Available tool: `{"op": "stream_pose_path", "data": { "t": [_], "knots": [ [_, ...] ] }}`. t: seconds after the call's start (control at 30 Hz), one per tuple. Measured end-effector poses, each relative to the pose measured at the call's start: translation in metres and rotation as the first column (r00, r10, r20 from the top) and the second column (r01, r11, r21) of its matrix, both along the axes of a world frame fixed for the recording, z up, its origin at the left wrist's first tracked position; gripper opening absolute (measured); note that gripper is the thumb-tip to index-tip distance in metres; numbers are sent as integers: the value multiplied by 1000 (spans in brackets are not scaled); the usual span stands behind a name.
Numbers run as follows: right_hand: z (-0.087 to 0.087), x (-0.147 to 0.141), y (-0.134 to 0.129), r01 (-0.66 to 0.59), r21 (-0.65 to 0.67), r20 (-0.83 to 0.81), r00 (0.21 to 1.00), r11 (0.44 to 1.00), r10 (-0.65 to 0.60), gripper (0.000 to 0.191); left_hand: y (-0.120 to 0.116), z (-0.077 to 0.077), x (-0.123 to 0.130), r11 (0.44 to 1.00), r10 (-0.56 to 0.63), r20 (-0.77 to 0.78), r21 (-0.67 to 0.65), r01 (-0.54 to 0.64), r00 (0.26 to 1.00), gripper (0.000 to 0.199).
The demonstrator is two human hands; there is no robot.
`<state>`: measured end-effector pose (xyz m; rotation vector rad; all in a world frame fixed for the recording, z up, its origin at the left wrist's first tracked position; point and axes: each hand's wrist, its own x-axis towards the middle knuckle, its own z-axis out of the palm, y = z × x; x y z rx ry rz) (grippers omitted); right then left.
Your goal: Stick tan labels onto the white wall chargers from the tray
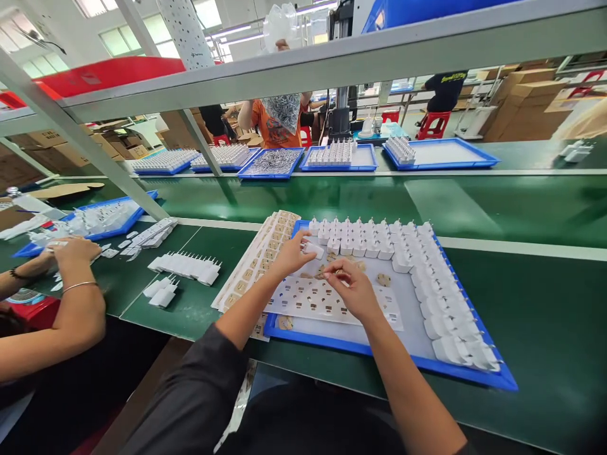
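Note:
My left hand (293, 254) is closed on a white plug housing (313, 249) over the back left part of a blue-rimmed tray (474, 309). To its right, my right hand (349, 285) pinches a small brown piece (327, 274) between thumb and finger. White plug adapters with metal pins (370, 240) stand in rows along the tray's back and right side. A white sheet with small printed marks (332, 302) lies in the tray under my hands. Loose brown pieces (384, 279) are scattered behind it. Sheets of brown stickers (260, 259) are stacked at the tray's left.
More white plugs (187, 266) lie on the green table at the left, near a co-worker's hands (76, 251). A metal shelf beam (303, 72) crosses above. Beyond a green belt (341, 199), blue trays (450, 153) stand before a person in orange (277, 120).

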<state>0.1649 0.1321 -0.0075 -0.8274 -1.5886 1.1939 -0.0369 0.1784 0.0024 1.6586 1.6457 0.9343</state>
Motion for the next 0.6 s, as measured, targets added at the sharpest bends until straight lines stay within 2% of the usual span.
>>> {"op": "stream_pose_path", "data": {
  "t": [0.03, 0.07, 0.13, 0.17, 0.2, 0.27, 0.3, 0.37, 0.47, 0.6],
  "knots": [
    [1, 0, -1, 15, -40, -55, 998, 999, -17, 14, -12, 2, -1, 1000, -7, 138, -8, 8, 990, 54],
    [2, 0, -1, 20, -77, -111, 993, 997, -29, 15, -25, 3, 0, 1000, -10, 350, -22, 19, 937, 53],
    [5, 1, -3, 5, -129, -222, 975, 992, -34, 19, -46, 5, 7, 996, 5, 708, -66, 58, 707, 51],
    [6, 2, -4, -10, -143, -268, 963, 990, -29, 20, -54, 4, 12, 992, 27, 807, -92, 81, 590, 50],
    [7, 3, -5, -26, -152, -302, 953, 988, -22, 20, -60, 4, 18, 988, 48, 858, -116, 103, 511, 48],
    [8, 4, -5, -48, -173, -338, 941, 984, -13, 21, -66, 0, 28, 980, 71, 898, -143, 135, 434, 44],
    [8, 4, -6, -51, -189, -344, 939, 981, -17, 21, -67, -2, 32, 980, 67, 902, -141, 144, 427, 42],
    [7, 4, -5, -55, -233, -351, 936, 971, -32, 22, -67, -8, 36, 985, 27, 884, -103, 137, 466, 40],
    [7, 4, -4, -74, -295, -366, 930, 953, -41, 25, -69, -16, 35, 991, -78, 791, -6, 135, 607, 42],
    [8, 4, -6, -82, -342, -387, 920, 936, -61, 27, -75, -22, 33, 969, -236, 619, 90, 231, 749, 53]
  ]
}}
